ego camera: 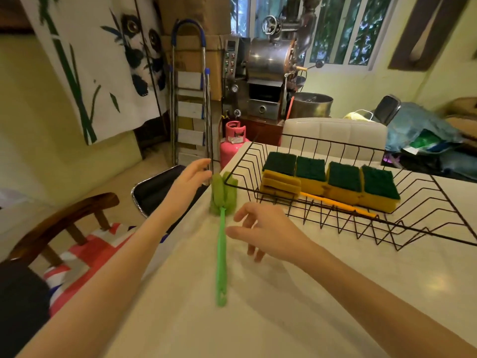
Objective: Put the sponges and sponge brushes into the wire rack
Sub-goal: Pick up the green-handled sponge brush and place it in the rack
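Head view, centre of frame: a green sponge brush (222,223) lies flat on the pale table (284,306), foam head pointing toward the near left corner of the wire rack (387,228), handle running toward the lower centre. Left hand (189,180) is spread open and empty just left of the foam head; right hand (268,235) is loosely open and empty just right of the handle, probably poised to grasp it, though contact cannot be judged. Right of centre, the rack already holds a row of green-topped yellow sponges (343,182) and a yellow brush handle (338,205) laid along its floor.
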The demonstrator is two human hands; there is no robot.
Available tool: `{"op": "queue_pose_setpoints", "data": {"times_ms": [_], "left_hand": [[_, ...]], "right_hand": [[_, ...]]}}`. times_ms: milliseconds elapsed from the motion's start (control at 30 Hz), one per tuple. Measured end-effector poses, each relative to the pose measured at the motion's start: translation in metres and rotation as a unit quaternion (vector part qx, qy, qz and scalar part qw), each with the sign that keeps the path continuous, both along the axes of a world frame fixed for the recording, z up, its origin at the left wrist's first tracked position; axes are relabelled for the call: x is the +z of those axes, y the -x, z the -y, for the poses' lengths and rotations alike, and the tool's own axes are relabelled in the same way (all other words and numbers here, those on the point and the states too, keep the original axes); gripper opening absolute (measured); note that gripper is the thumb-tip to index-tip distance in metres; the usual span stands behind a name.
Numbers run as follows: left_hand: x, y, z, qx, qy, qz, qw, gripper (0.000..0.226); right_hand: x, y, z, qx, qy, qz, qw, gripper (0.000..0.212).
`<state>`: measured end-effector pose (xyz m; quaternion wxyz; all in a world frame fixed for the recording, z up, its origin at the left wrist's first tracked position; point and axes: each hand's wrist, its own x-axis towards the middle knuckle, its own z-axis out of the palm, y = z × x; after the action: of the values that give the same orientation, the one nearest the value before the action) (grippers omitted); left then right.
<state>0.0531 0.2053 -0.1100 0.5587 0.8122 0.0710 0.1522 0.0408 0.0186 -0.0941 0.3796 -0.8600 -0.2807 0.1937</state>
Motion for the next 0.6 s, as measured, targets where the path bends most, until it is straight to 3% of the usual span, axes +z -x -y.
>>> {"op": "queue_pose_setpoints", "data": {"times_ms": [67,200,300,433,600], "left_hand": [[-0.008,0.002,0.001,-0.002,0.030,-0.022,0.999,0.060],[-0.022,0.002,0.004,-0.015,-0.027,-0.041,0.999,0.065],[-0.025,-0.002,0.007,-0.030,-0.057,-0.042,0.997,0.067],[-0.024,0.000,0.007,-0.027,-0.045,-0.033,0.998,0.064],[-0.013,0.009,0.000,0.003,-0.011,-0.033,0.999,0.068]], "right_hand": [[-0.010,-0.002,-0.007,-0.036,-0.007,-0.073,0.997,0.046],[-0.020,-0.001,-0.016,-0.060,-0.029,-0.146,0.987,0.054],[-0.022,-0.001,-0.021,-0.056,-0.021,-0.158,0.986,0.045],[-0.020,-0.002,-0.020,-0.035,-0.028,-0.183,0.982,0.016],[-0.019,-0.004,-0.020,-0.016,-0.030,-0.187,0.982,0.024]]}}
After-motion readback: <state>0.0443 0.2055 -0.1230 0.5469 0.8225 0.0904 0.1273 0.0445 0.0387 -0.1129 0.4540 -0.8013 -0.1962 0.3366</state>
